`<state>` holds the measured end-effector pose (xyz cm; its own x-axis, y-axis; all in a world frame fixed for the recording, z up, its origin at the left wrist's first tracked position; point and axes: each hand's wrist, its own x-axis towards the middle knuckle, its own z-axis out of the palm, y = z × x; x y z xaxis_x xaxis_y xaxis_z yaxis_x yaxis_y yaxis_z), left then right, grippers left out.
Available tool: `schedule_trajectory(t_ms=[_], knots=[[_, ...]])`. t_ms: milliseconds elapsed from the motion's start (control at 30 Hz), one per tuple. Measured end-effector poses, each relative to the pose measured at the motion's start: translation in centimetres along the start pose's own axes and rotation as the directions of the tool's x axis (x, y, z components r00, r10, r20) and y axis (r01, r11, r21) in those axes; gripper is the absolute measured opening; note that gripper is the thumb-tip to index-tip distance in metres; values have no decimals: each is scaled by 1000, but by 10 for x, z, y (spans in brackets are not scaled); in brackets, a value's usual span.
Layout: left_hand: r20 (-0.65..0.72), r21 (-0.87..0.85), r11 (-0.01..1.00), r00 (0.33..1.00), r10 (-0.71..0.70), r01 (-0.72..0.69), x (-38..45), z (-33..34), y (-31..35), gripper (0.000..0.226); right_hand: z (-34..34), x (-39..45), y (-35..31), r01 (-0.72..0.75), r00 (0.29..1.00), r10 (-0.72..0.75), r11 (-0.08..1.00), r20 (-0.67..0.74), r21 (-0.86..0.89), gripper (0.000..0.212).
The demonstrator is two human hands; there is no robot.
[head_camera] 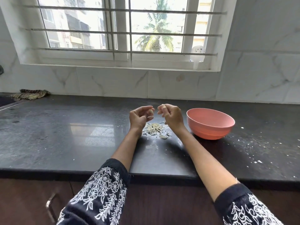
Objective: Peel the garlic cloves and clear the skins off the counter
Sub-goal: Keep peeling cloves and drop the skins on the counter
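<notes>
You are mid-peel, with both hands raised just above the dark counter [65, 135]. Your left hand [139, 116] has its fingers curled round a pale garlic clove [151, 112], which peeks out between thumb and fingertips. Your right hand [172, 115] is close beside it, fingers bent and pinched together at the tips; it seems to hold a thin scrap of skin, though that piece is too small to make out for certain. Directly below your hands lies a loose pile of skins [155, 129], papery and pale, and smaller flakes are scattered over the counter to the right, past the pink bowl [209, 127]. The bowl stands just to the right of your right wrist; its inside is hidden from this angle, so you cannot tell how many peeled cloves it holds, if any. No unpeeled cloves show on the counter. Judging by the size of the pile, a good part of the peeling looks done, and the clove in your left hand may be among the last. The clearing has not begun: the pile and the stray flakes all remain to be gathered. A striped cloth [30, 94] lies at the far left, well apart from your work.
</notes>
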<state>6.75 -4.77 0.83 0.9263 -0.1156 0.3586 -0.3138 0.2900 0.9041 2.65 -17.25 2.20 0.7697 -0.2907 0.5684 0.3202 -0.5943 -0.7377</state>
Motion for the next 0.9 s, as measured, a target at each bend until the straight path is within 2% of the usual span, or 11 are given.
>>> schedule_trajectory(t_ms=[100,133,200,333,567,733,900], knots=[[2,40,999,1000,15,-15,0,1,0,16,2,-2,-2,53,997,-51,997,56,-48,13],[13,66,997,1000,26,-27,0,2,-1,15,4,-3,-2,62,996,-58,996,66,-65,15],[39,114,992,998,51,-55,-1,4,-1,15,4,-4,-1,75,996,-69,993,63,-92,18],[45,141,987,997,66,-72,-1,4,-1,15,2,-2,0,112,993,-110,989,30,-91,6],[56,182,979,995,82,-91,-2,6,-2,15,2,-1,2,100,995,-97,987,26,-127,10],[51,210,970,992,115,-124,-4,8,-2,15,4,-1,2,83,996,-86,992,-25,-95,12],[64,377,895,970,233,-240,-5,5,-5,23,6,-3,-3,73,996,-73,997,-46,-1,12]])
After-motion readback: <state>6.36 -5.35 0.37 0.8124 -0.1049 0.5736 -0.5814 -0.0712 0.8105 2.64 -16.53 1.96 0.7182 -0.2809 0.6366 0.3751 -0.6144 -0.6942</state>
